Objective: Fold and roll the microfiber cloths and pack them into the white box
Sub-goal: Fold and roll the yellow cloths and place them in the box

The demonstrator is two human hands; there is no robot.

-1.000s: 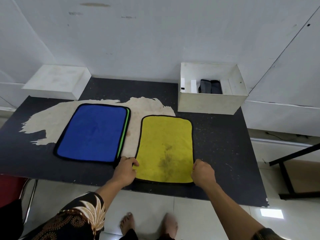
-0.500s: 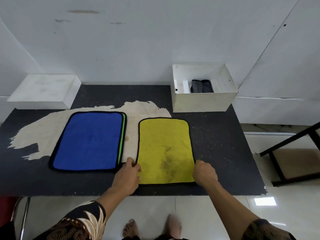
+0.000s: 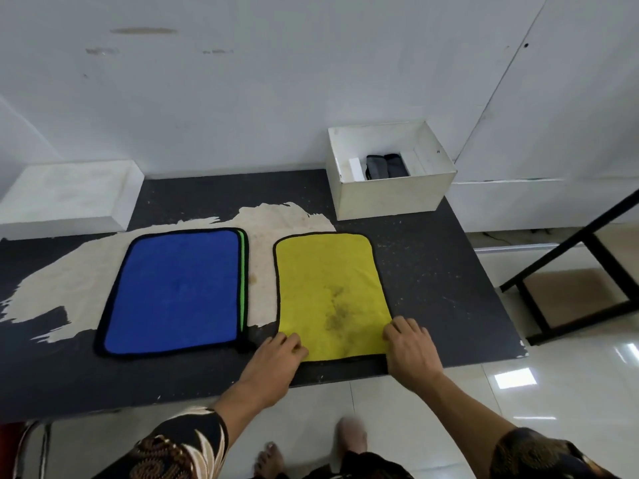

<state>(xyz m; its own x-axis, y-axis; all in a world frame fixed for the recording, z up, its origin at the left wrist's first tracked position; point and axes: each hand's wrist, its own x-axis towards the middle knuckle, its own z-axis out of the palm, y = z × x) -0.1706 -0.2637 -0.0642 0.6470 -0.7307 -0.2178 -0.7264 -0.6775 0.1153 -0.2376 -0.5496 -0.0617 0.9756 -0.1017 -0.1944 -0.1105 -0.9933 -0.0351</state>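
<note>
Yellow cloth (image 3: 328, 292) with black edging and a dark stain, flat at frame centre on black table (image 3: 432, 271), left hand (image 3: 273, 357) pinching its lower-left corner, right hand (image 3: 411, 347) pinching its lower-right corner, blue cloth (image 3: 176, 288) left, white box (image 3: 390, 195) upper right.

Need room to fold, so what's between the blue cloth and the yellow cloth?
Head view: a green cloth edge beside the blue cloth, then bare table peeled to beige, up to the yellow cloth.

A single wide-angle camera, worn on the person's head, looks forward and steeply down from close above the bench (image 3: 449, 271). Beyond the fingers (image 3: 401, 327) the wall (image 3: 311, 81) fills the upper frame; nearer than them lie the floor (image 3: 570, 392) and bare feet (image 3: 270, 456).
</note>
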